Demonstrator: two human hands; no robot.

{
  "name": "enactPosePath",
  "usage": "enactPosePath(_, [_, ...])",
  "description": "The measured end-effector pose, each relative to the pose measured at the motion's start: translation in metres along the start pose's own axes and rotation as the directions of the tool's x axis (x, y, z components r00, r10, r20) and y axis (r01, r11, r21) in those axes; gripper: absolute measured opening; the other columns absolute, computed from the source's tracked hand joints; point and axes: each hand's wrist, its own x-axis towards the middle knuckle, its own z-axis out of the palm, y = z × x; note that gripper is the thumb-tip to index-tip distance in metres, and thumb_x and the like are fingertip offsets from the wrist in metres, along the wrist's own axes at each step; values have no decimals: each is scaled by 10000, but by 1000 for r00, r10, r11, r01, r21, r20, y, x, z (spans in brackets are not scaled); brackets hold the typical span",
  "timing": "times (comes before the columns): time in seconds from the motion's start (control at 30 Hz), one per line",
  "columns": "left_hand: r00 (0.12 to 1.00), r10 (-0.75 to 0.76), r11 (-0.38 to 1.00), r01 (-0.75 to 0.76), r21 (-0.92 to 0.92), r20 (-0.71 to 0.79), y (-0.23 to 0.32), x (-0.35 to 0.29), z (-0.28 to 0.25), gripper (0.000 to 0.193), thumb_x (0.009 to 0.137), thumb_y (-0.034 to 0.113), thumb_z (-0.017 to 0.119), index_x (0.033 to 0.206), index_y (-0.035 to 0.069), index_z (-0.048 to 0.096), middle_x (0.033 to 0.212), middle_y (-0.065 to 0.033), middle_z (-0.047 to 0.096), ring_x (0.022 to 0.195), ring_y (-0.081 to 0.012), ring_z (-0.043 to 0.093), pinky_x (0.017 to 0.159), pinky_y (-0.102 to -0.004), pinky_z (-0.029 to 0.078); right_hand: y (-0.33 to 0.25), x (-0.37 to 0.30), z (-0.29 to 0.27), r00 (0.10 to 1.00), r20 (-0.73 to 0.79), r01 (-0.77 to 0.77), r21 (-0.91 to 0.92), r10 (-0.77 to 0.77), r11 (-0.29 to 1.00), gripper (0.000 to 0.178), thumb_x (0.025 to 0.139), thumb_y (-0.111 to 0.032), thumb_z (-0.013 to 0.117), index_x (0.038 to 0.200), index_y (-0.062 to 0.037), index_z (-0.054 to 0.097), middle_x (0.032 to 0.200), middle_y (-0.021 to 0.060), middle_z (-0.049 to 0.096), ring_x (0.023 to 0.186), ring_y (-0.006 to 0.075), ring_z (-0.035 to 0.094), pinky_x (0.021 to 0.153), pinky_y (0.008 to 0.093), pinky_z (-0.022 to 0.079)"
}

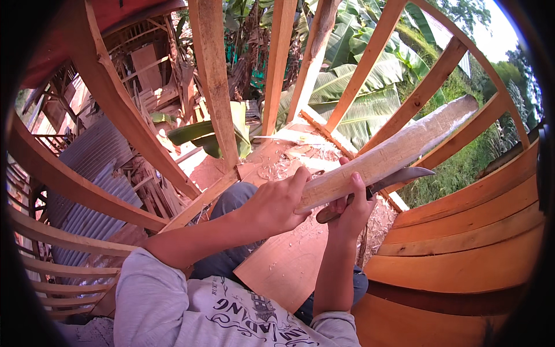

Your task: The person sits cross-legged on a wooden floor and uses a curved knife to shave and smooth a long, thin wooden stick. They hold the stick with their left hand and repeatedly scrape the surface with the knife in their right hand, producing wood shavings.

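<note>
A long, pale piece of wood [399, 148] slants up to the right across my lap, rounded at its far end. My left hand [280, 199] is closed around its near end. Below the middle of the wood, my right hand [351, 207] grips a knife [404, 176], its fingers wrapped about the dark handle. The thumb of that hand rests against the wood's side. The blade points right and lies just under the lower edge of the wood; whether it touches cannot be made out.
Upright wooden slats [215, 81] fence the space ahead and to the left. Wood shavings [280, 168] litter the floor, and a flat board [289, 263] lies by my legs. Orange planks [457, 246] form a wall at right. Corrugated metal sheets [101, 194] lie outside, left.
</note>
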Motion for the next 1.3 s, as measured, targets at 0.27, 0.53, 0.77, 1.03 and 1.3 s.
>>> enactPosePath(0.27, [942,-311,946,293,141,129,-19,-64,-3,553,716,296,721,1122,69,420,899,-145,618,815,-340,635,628,-438,489,35,4,-57,977,-129,-165,52,170,985,416,867,-209,558,1083,145,522,727,96,596,365,28,350,329,178,336])
enactPosePath(0.53, [908,-375,916,394,-72,187,-68,-96,15,237,720,144,671,823,16,501,656,-192,592,668,-372,615,557,-392,464,55,-22,-68,954,-246,-226,-211,172,951,361,934,-274,511,1000,79,544,698,111,588,329,69,358,302,206,300])
enactPosePath(0.77, [881,-386,816,465,-345,274,-105,-106,34,174,715,56,633,793,-18,496,659,-225,568,710,-392,615,547,-378,451,65,-89,-110,953,87,-117,-778,291,617,567,972,-449,384,664,-3,548,505,9,480,382,58,407,353,210,286])
enactPosePath(1.03, [894,-341,767,443,-463,290,-126,-113,45,173,696,48,615,807,-14,497,623,-185,531,589,-305,593,521,-347,417,87,-105,-70,915,217,139,-961,341,237,342,815,-274,687,653,-17,531,559,131,526,477,276,539,445,356,387])
enactPosePath(1.3, [859,-304,749,482,-454,412,-134,-111,35,186,674,67,573,787,-17,451,548,-156,480,505,-311,538,483,-356,388,93,-85,-68,915,303,321,-947,268,-26,425,778,-369,700,627,-38,480,547,109,493,467,286,505,438,366,379])
